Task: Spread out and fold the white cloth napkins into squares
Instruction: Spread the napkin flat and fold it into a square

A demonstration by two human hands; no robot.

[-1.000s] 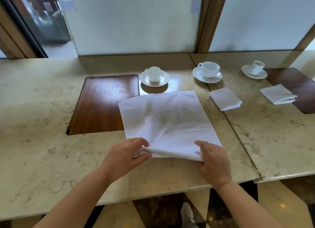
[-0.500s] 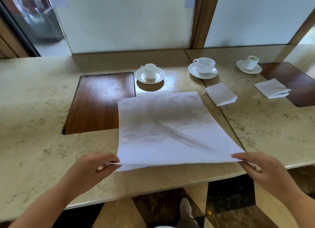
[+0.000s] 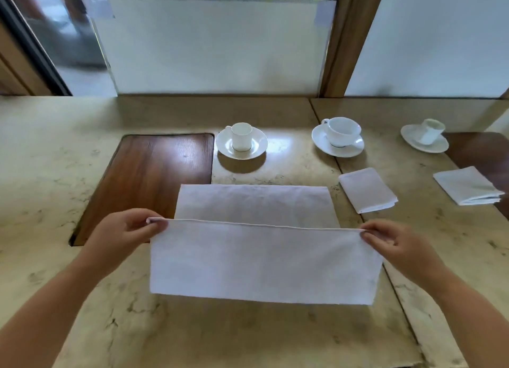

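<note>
**Fingers pinch both near corners of the napkin, edge raised taut**

The fingers [image 3: 154,224] of the left hand [image 3: 121,239] are curled and pinch the left corner of the white cloth napkin [image 3: 261,263]; the fingers [image 3: 370,234] of the right hand [image 3: 399,248] pinch the opposite corner in the same way. Between them the hemmed edge runs straight and tight, lifted above the tabletop [image 3: 55,174]. Below that edge a panel of cloth hangs toward the person, its lower fold lying on or just above the marble; which of the two cannot be told. The far part of the napkin lies flat on the tabletop, its left corner overlapping the dark wooden inlay [image 3: 148,180].

Beyond the napkin stands a small cup on a saucer [image 3: 241,144]. To its right is a wider cup on a saucer [image 3: 340,137], and farther right a third cup and saucer [image 3: 425,136], the cup tilted. A folded napkin [image 3: 367,190] lies just right of the spread one, across the seam between two slabs. Another folded napkin [image 3: 468,186] lies near the right edge of view, beside a second wooden inlay [image 3: 484,152].
</note>
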